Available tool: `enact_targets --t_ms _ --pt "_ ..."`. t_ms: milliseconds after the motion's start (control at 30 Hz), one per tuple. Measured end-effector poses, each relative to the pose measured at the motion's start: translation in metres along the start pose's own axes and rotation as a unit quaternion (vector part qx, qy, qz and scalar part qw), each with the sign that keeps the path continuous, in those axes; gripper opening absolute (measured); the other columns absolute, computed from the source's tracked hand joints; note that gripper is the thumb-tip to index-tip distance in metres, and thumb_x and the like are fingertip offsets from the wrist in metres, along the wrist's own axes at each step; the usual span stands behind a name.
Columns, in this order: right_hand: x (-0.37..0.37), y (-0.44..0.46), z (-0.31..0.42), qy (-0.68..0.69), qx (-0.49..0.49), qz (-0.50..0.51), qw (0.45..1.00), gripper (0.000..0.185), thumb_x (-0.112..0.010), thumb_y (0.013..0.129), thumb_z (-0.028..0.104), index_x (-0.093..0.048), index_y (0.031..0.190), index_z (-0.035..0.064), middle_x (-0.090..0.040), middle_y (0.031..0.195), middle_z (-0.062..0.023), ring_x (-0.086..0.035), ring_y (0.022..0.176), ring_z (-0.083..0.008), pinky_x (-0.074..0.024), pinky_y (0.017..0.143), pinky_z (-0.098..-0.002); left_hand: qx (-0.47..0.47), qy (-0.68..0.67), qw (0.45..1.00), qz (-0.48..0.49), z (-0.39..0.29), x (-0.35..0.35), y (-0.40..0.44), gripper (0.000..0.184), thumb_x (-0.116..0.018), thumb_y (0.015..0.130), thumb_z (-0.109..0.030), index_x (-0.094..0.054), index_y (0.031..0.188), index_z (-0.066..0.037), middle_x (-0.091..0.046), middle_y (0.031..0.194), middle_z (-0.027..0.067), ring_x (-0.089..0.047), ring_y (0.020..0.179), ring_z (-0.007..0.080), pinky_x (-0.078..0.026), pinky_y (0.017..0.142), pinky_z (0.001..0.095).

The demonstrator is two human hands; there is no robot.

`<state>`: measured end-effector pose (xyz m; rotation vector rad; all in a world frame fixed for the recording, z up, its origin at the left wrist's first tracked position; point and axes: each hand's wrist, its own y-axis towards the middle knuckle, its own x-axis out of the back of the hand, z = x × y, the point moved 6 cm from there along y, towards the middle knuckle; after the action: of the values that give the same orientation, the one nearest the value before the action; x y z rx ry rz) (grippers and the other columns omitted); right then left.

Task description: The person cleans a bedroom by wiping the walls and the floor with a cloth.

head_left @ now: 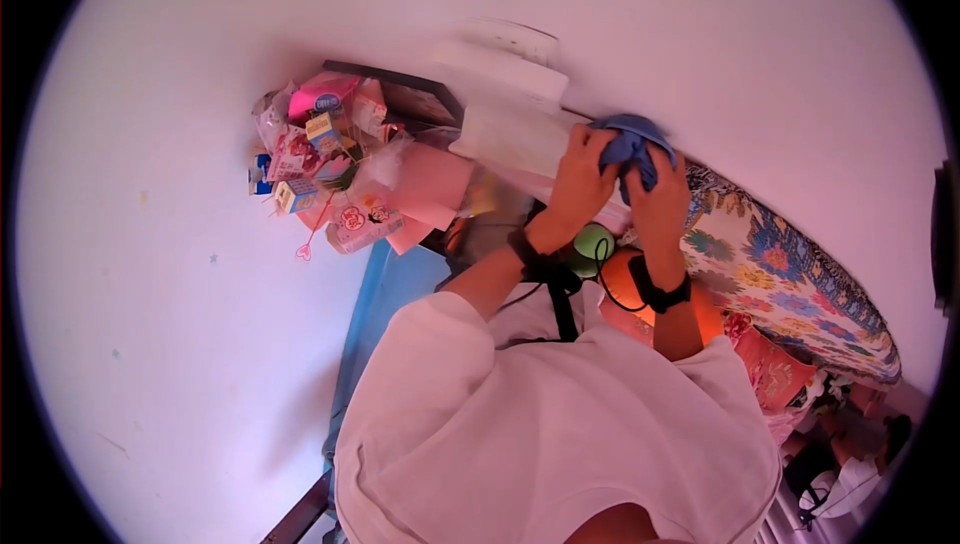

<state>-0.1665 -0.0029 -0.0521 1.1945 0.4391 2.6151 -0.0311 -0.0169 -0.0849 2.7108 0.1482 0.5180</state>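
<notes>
A crumpled blue cloth (632, 144) is held up between my two hands, against or near the pale wall. My left hand (583, 179) grips its left side, fingers curled into the fabric. On the other side my right hand (660, 206) has its fingers wrapped on the cloth's right part. Black bands circle both wrists. Below and between the wrists are a green round object (592, 247) and a glowing orange object (627, 279), partly hidden by a black cable and my forearms.
A bouquet of snack boxes and pink wrapping (345, 169) stands at the left beside a dark frame (400, 92). White boxy items (515, 74) are behind my left hand. A floral-patterned cover (780, 269) stretches to the right. A blue surface (395, 289) lies lower left.
</notes>
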Motion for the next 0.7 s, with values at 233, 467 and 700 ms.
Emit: enact_targets --t_ms 233,467,700 --pt "-0.026 0.000 0.014 0.026 -0.009 0.030 0.999 0.034 -0.066 0.079 0.014 -0.062 0.112 0.0070 -0.056 0.103 -0.0168 -0.062 0.077 -0.0377 -0.0512 0.065 -0.0433 0.079 -0.028 0.996 0.026 0.013 0.026 -0.001 0.036 -0.066 0.078 0.001 -0.054 0.111 -0.006 -0.049 0.102 0.0204 -0.054 0.090 0.0442 -0.047 0.076 0.0452" --pt "-0.089 -0.009 0.051 0.080 -0.039 0.058 0.994 0.035 -0.065 0.082 0.011 -0.060 0.115 0.0031 -0.054 0.104 -0.0193 -0.060 0.086 -0.0389 -0.0495 0.073 -0.0413 0.108 -0.012 0.994 0.012 0.056 0.084 -0.005 0.036 -0.065 0.079 0.003 -0.053 0.113 -0.004 -0.048 0.103 0.0208 -0.055 0.089 0.0448 -0.048 0.075 0.0466" --pt "-0.148 -0.009 0.100 0.102 0.005 0.076 0.992 0.040 -0.064 0.085 0.013 -0.056 0.124 0.0051 -0.052 0.118 -0.0258 -0.059 0.095 -0.0466 -0.0516 0.078 -0.0445 0.090 -0.004 0.996 -0.028 0.089 0.152 0.003 0.036 -0.063 0.077 0.006 -0.055 0.111 -0.003 -0.048 0.103 0.0203 -0.055 0.090 0.0421 -0.048 0.076 0.0432"
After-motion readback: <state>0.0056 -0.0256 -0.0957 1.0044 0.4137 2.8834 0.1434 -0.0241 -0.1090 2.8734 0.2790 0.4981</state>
